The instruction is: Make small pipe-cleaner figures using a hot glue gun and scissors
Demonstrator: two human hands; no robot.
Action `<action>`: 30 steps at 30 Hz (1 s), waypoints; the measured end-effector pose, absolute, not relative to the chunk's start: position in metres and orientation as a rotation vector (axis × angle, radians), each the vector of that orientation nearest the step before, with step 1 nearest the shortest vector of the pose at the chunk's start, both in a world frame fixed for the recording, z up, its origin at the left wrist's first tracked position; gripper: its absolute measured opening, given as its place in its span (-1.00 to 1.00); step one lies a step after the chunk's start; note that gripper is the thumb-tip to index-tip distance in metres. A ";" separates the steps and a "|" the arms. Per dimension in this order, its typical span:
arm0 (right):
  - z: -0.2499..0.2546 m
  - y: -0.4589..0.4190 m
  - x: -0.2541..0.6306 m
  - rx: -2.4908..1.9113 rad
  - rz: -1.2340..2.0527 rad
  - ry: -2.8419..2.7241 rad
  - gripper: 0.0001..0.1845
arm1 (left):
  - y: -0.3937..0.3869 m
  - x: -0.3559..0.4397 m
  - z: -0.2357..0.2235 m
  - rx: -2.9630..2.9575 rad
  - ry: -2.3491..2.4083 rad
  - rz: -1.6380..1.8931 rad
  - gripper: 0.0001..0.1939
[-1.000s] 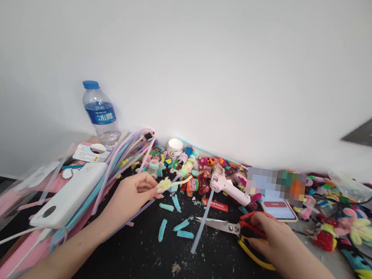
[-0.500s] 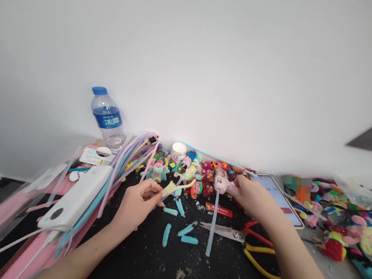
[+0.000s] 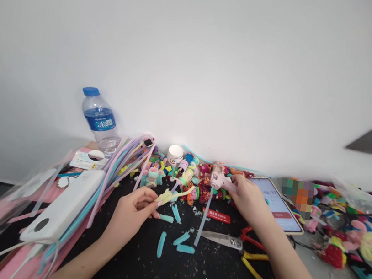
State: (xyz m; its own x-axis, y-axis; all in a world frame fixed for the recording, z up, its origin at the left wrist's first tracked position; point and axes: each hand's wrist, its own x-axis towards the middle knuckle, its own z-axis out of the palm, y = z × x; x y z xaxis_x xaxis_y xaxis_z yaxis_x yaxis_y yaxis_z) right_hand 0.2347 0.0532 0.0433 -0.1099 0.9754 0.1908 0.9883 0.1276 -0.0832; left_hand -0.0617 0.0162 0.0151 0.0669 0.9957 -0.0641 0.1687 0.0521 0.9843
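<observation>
Between thumb and fingers, my left hand [image 3: 138, 209] pinches a pale yellow pipe-cleaner piece [image 3: 166, 197] with a longer strand reaching right. My right hand [image 3: 245, 195] is wrapped around the handle of a light pink hot glue gun [image 3: 219, 180]; a translucent glue stick [image 3: 202, 220] juts from it toward me. Several short turquoise pipe-cleaner pieces [image 3: 186, 249] lie on the black work surface [image 3: 139, 271] between my hands. Scissors [image 3: 223, 240] with red and yellow handles rest below my right forearm, which partly covers them. Beyond the glue gun sits a heap of small colourful pipe-cleaner figures [image 3: 190, 170].
At left stand a water bottle [image 3: 100, 120] and a white power strip [image 3: 64, 205] beside a bundle of pastel pipe cleaners [image 3: 119, 160]. A lit phone [image 3: 276, 203] lies right of my hand. Fuzzy flowers [image 3: 369, 237] fill the far right. A white wall [image 3: 196, 67] closes off the back.
The view has shifted slightly, so most things sit a little further left. The glue stick slants more toward the lower left. Both hands keep their holds.
</observation>
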 end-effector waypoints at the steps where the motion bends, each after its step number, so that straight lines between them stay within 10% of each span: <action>1: 0.045 0.052 0.233 -1.931 -0.090 -2.200 -0.80 | 0.016 -0.061 0.015 1.317 1.305 1.023 -0.86; 15: 0.024 -0.005 0.148 -1.079 0.004 -2.205 -0.85 | 0.022 -0.049 0.022 1.381 1.174 1.021 -0.88; 30: 0.007 -0.006 0.154 -1.232 -0.040 -1.994 -0.74 | 0.022 -0.038 0.015 1.375 1.097 0.950 -0.90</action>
State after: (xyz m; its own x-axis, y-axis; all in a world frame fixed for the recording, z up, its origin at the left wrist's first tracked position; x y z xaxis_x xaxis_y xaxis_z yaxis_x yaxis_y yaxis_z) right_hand 0.1539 -0.0065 0.0069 -0.2298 0.7469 0.6240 0.7715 0.5307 -0.3511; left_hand -0.0376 0.0215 0.0152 0.2542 0.9665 -0.0367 0.1020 0.0109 0.9947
